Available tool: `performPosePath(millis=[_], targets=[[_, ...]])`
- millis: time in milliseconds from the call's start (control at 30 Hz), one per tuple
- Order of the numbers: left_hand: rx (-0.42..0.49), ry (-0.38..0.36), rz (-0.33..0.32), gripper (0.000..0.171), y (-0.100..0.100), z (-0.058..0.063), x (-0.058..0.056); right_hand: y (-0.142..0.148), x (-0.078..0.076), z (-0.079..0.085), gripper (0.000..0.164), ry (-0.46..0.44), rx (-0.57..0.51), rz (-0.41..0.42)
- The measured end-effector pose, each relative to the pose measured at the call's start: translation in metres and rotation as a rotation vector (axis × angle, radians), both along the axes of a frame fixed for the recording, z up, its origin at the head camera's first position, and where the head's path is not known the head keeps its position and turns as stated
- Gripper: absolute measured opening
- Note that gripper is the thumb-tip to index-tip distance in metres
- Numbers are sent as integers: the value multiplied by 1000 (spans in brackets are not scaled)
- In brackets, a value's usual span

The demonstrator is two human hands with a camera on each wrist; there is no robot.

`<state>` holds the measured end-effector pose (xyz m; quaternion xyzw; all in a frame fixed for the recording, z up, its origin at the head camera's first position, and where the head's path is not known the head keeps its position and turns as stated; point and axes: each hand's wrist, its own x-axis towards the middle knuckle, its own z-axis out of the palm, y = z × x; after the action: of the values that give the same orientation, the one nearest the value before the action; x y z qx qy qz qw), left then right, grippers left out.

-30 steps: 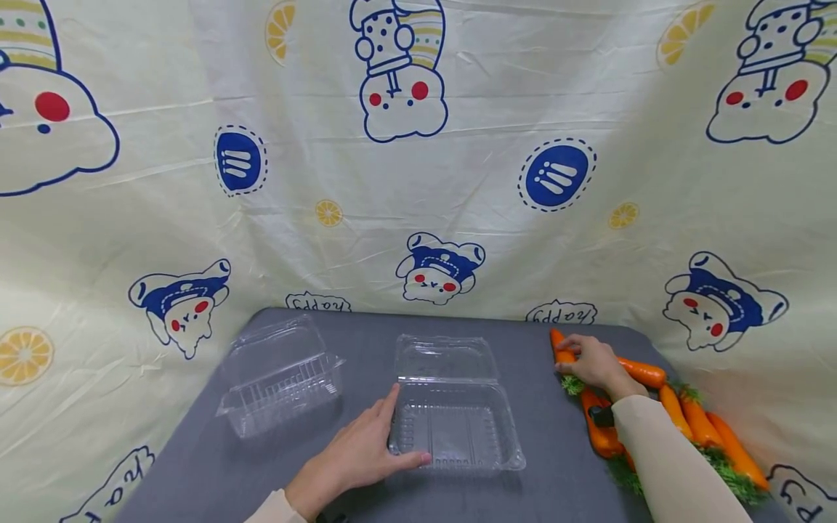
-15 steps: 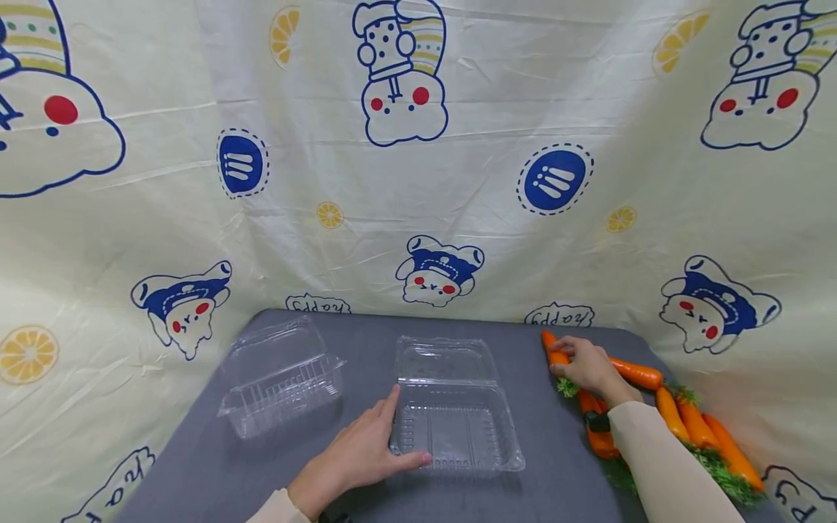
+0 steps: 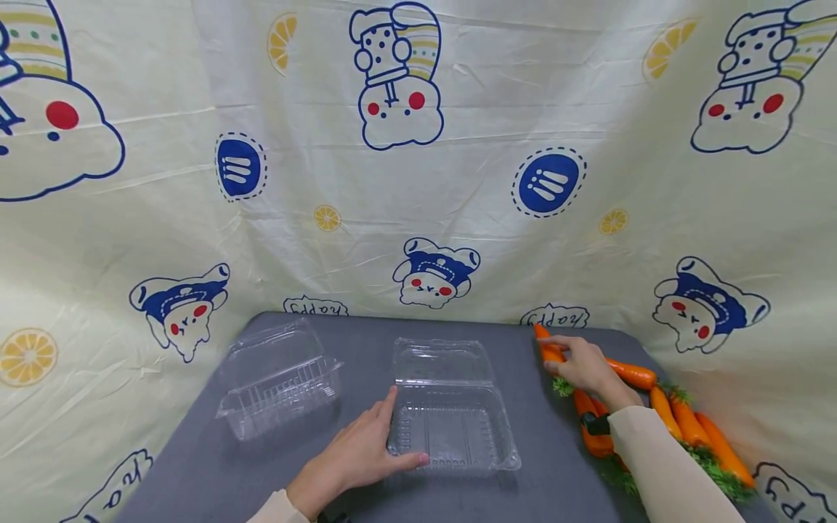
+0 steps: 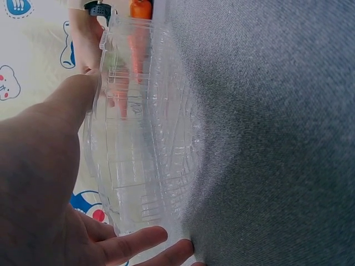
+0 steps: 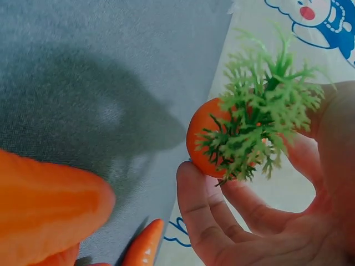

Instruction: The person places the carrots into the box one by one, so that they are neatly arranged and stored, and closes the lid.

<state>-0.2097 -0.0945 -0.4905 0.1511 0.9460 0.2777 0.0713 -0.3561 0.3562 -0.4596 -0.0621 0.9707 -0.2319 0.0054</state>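
Since a second ago, the long orange carrot (image 3: 552,354) has been moved a little to the left, away from the other carrots (image 3: 689,425). It is pinched between the thumb and fingers of the right hand (image 3: 585,365), near the back of the grey bench (image 3: 366,349), and its green leafy end is turned toward the wrist. The clear box (image 3: 458,432) in the middle is touched by the left hand (image 3: 366,447), whose grip is spread wide. A second clear box (image 3: 284,396), also open, is seen farther left.
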Motion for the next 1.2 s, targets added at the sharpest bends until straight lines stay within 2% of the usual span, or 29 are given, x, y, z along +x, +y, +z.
performPosePath(millis=[267, 733, 1200], targets=[[2, -2, -3, 138, -1, -1, -1, -6, 14, 6, 57, -12, -107, 21], [9, 26, -6, 137, -1, 1, 1, -22, 37, 19, 53, 4, -150, 101], [6, 13, -4, 136, 0, 2, 0, -44, 61, 27, 39, 37, -264, 148]])
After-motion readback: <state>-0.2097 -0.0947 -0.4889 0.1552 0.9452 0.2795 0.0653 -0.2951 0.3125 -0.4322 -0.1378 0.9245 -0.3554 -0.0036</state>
